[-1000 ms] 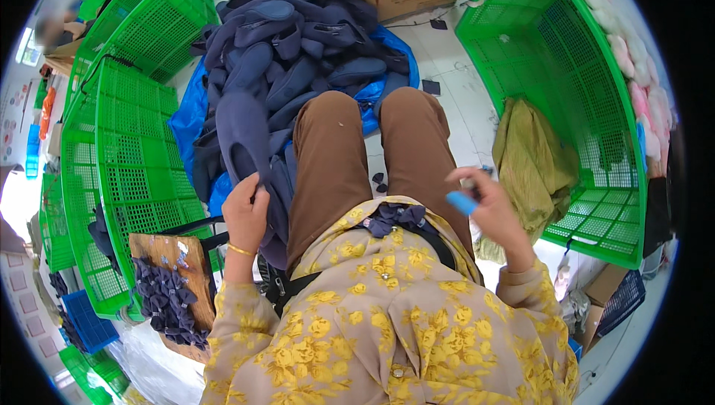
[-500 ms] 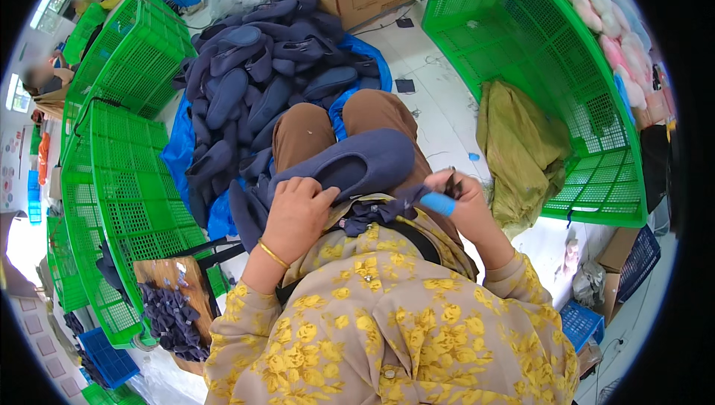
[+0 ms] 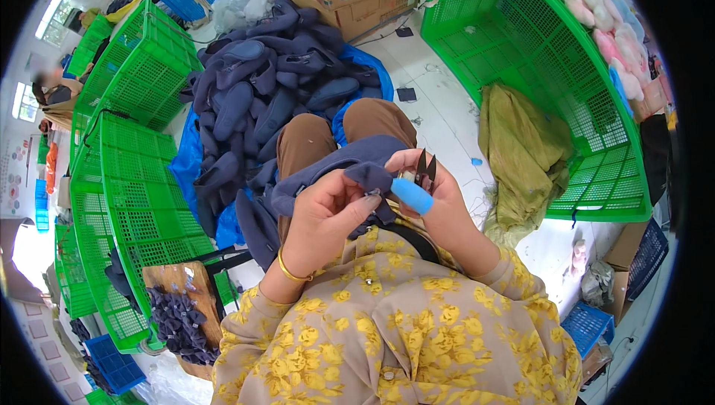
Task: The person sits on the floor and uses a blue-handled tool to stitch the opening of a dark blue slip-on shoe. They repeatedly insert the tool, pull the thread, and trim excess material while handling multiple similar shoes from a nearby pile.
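Observation:
A navy fabric bow is up in front of my waist, pinched between the thumb and fingers of my left hand. My right hand meets it at the bow's right end. It is closed around small thread snips, whose dark pointed blades stick up past the fingers. A blue cover wraps one right finger. Across my lap, under both hands, lies a navy fabric slipper. More dark fabric sits at my waist, partly hidden by the hands.
Beyond my knees a heap of navy slippers lies on a blue sheet. Green mesh crates stand left and right, the right one with an olive sack. Small navy bows fill a wooden board at my left.
My left hand has come off the slipper and now pinches the bow. My right hand has moved inward to meet it, with the snips turned blades up.

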The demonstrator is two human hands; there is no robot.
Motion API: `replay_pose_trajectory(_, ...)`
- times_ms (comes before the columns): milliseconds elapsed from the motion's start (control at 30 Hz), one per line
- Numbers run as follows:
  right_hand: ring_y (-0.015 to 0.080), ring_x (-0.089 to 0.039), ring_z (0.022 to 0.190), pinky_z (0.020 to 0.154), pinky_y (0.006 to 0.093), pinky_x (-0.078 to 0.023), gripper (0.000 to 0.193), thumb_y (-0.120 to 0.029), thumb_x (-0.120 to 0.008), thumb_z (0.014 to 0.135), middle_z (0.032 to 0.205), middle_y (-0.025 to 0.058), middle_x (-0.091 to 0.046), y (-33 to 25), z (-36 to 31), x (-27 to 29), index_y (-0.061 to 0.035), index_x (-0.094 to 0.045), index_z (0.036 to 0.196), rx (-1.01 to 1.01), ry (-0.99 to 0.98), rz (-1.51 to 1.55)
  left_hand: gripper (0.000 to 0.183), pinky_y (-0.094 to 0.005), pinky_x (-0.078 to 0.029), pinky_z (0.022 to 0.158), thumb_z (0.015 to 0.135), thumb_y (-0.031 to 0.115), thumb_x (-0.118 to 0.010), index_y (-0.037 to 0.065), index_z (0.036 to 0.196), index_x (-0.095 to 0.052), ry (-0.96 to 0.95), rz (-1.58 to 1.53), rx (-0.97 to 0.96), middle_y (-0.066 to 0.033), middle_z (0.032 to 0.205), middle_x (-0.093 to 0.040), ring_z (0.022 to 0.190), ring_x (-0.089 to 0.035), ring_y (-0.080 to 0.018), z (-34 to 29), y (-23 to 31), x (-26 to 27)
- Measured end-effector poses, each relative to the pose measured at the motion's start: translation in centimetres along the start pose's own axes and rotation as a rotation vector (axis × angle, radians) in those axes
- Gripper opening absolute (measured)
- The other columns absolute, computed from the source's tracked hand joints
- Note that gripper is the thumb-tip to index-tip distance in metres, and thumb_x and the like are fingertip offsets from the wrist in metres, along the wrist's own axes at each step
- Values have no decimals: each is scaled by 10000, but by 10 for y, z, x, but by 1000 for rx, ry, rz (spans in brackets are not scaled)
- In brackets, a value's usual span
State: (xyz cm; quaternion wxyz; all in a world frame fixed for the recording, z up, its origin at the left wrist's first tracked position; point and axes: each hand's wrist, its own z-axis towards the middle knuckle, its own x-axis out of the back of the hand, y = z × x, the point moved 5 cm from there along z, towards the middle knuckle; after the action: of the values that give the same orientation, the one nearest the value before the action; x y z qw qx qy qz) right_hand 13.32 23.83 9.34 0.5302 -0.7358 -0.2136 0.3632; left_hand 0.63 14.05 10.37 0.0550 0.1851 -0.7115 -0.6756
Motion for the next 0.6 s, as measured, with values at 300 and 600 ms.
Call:
replay_pose_trajectory(300, 10, -354, 641, 564, 189, -316, 249, -96, -709, 861, 748, -63, -491, 4, -15, -12, -59, -581, 1070, 76, -85, -108, 259, -210, -459, 656, 878, -59, -615, 12, 1124, -578, -105, -298, 36, -22, 941, -613, 751, -560, -74, -15, -4, 4)
replay_pose_trajectory(600, 34, -346, 576, 507, 225, -295, 197, 0, -701, 816, 670, -60, -429, -1, -27, -13, -52, -619, 986, 379, 58, -503, 292, -226, -508, 734, 889, -36, -620, -6, 1175, -571, -14, -259, 144, -39, 955, -635, 811, -613, -99, -34, 12, 5)
